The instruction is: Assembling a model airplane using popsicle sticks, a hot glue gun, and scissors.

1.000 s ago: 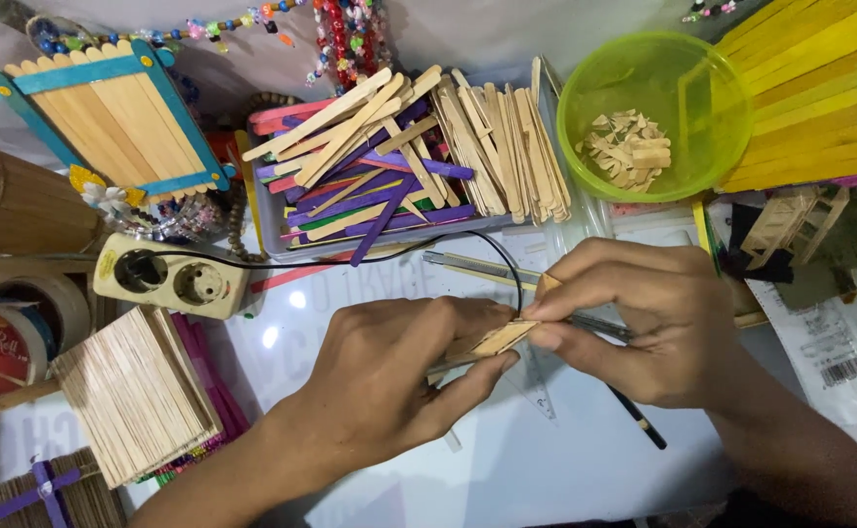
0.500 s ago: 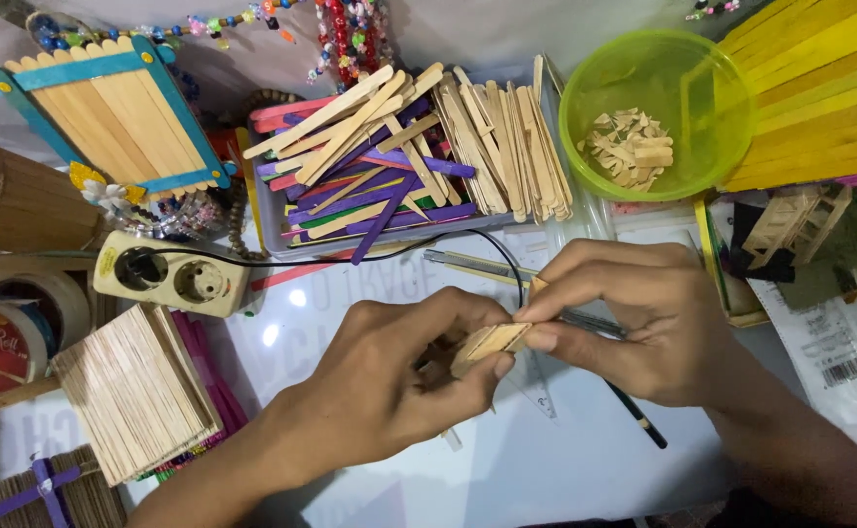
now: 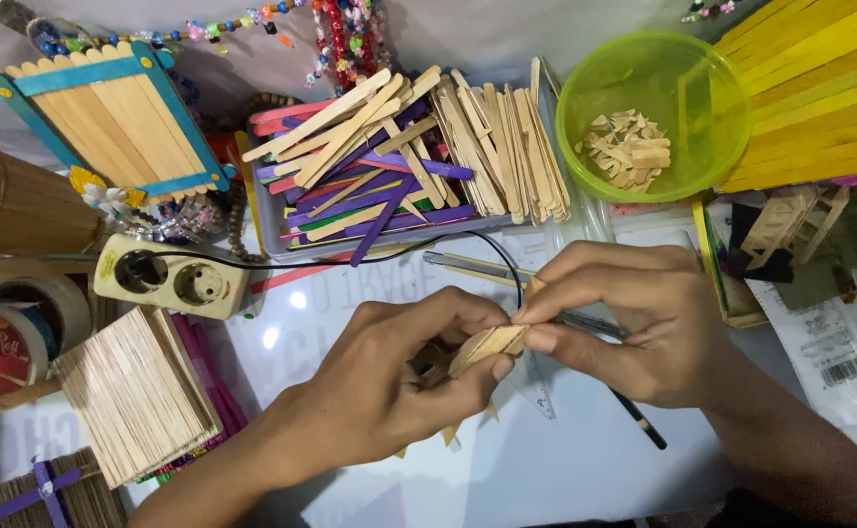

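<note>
My left hand and my right hand meet over the white table, both pinching a small wooden craft piece made of short stick bits. The left thumb and fingers wrap it from below; the right fingertips press on its upper end. A black pencil and a transparent ruler lie under the right hand. Small wooden offcuts lie beneath the left hand.
A grey tray of plain and purple craft sticks sits behind the hands, a green bowl of wood chips at right. A power socket with black cord, a stick panel, tape rolls and a blue-framed stick board lie left.
The wooden piece has been turned slightly between the fingers, and the left thumb has shifted over it. Both hands stay in the same place.
</note>
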